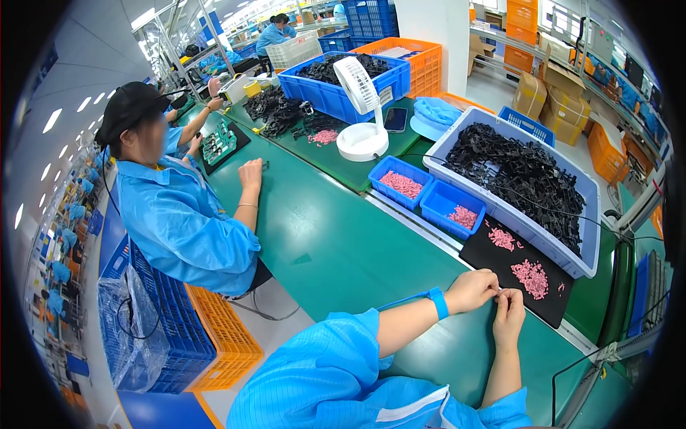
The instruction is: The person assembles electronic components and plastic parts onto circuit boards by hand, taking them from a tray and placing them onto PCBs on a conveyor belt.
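Note:
My left hand (471,290), with a blue wrist strap (438,303) at its wrist, is closed in a pinch over the green work surface (421,343). Its fingertips meet those of my right hand (509,314), which is pinched too. Whatever sits between the fingers is too small and hidden to make out. Just beyond the hands lies a black mat (549,299), bearing a pile of small pink parts (530,279) and a second pink pile (501,239).
Behind the mat stands a pale blue bin (592,250) of black plastic parts. Two small blue trays (374,179) with pink pieces, a white fan (363,141) and a phone (396,119) are farther left. A co-worker (182,207) in blue sits on the left, beside stacked crates (221,336).

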Tool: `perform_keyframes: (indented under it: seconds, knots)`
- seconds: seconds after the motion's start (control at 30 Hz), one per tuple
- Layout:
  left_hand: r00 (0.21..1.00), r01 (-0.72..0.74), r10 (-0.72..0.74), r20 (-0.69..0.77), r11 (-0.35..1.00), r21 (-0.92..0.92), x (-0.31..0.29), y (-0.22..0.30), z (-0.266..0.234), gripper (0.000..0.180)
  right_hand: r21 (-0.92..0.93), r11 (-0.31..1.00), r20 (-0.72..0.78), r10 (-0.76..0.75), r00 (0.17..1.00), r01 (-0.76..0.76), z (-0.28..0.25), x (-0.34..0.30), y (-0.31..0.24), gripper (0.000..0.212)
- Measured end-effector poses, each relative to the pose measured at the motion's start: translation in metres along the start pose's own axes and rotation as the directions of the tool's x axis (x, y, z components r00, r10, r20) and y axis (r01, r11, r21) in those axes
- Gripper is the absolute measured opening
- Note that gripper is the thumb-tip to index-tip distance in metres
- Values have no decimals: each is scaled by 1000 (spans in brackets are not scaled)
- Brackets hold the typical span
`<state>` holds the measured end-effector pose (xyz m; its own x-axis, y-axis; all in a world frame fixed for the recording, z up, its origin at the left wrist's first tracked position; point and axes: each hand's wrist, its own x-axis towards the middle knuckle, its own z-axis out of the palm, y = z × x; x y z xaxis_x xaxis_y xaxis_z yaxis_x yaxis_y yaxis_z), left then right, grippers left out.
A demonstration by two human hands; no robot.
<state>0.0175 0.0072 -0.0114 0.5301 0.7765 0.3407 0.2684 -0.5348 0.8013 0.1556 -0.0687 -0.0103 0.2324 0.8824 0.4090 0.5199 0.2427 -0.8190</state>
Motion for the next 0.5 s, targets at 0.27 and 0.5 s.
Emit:
perform_keyframes:
  seconds: [0.27,0.5]
  knots:
    - [1000,-3,3,4,1000,4,0,0,-1,8,7,1000,14,16,1000,-16,-1,0,0,5]
    - [1000,6,-6,19,1000,2,0,2,-2,8,-2,1000,3,-1,1000,1,-1,0,1,3]
